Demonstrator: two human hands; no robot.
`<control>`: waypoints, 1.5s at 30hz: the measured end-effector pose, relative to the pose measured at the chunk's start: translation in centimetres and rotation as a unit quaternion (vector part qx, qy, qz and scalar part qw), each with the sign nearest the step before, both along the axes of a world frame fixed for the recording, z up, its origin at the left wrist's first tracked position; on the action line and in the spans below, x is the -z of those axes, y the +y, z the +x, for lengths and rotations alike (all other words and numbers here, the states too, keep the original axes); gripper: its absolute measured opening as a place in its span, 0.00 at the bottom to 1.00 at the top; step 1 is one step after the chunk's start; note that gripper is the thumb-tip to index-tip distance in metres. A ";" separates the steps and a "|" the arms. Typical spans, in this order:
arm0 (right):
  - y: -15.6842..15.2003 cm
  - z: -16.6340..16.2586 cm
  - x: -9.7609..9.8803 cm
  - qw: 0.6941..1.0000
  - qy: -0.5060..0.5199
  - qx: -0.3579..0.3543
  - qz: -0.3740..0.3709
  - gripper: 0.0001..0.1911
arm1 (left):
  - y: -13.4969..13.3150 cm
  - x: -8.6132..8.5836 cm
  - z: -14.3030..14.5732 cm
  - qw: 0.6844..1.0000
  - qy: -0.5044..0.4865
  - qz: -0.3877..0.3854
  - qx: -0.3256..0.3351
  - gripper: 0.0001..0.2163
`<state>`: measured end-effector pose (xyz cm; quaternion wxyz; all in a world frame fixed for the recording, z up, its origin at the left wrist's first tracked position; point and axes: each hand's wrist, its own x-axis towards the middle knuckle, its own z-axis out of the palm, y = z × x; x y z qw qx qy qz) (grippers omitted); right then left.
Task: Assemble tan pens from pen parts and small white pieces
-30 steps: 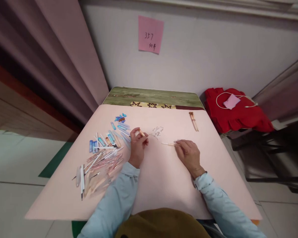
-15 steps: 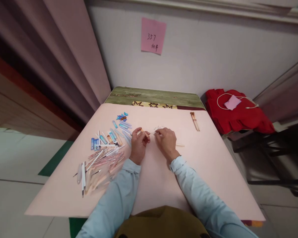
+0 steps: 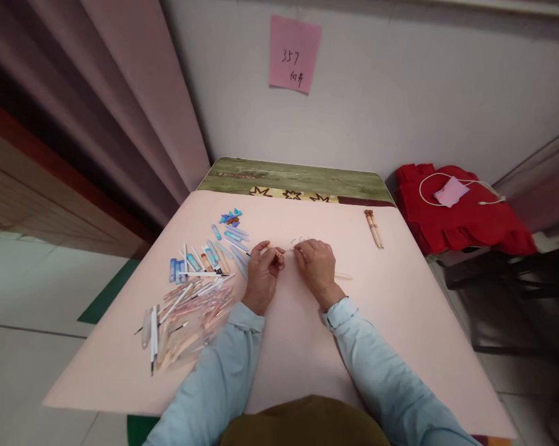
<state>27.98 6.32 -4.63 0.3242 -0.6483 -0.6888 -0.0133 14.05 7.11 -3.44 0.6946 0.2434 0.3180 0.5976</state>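
My left hand [image 3: 264, 272] is closed around a small tan pen piece [image 3: 275, 250], held at its fingertips over the pink table cover [image 3: 400, 310]. My right hand [image 3: 317, 265] is just to its right, fingers curled and pinched at some small clear parts [image 3: 299, 241]; what it grips is too small to make out. A thin pale stick [image 3: 342, 276] lies on the cover right of my right hand. Left of my hands lies a heap of pen parts [image 3: 195, 291], blue, white, pink and clear.
Two wooden pens [image 3: 374, 227] lie at the far right of the cover. A green board [image 3: 298, 178] shows beyond the cover. A red cloth [image 3: 460, 217] with a white cable lies to the right. A pink note [image 3: 294, 53] hangs on the wall.
My right hand left the thin stick on the cover and moved left to the small clear parts beside my left hand. The left hand kept its hold.
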 end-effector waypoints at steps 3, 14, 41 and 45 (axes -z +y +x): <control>-0.5 0.1 -1.9 0.995 0.099 0.004 0.023 0.09 | 0.0 0.0 -0.1 1.000 -0.024 -0.016 0.011 0.16; -2.2 -1.8 -6.0 0.962 0.253 -0.083 -0.067 0.03 | 0.1 0.5 -0.4 0.994 -0.090 -0.047 0.040 0.09; 0.0 -1.2 -0.3 0.992 -0.112 -0.021 -0.063 0.09 | 0.2 -0.5 -0.7 0.970 -0.205 -0.119 0.046 0.08; 0.5 -1.4 0.2 0.990 -0.132 -0.024 -0.049 0.09 | 0.1 -0.9 -0.7 0.964 -0.222 -0.131 0.057 0.09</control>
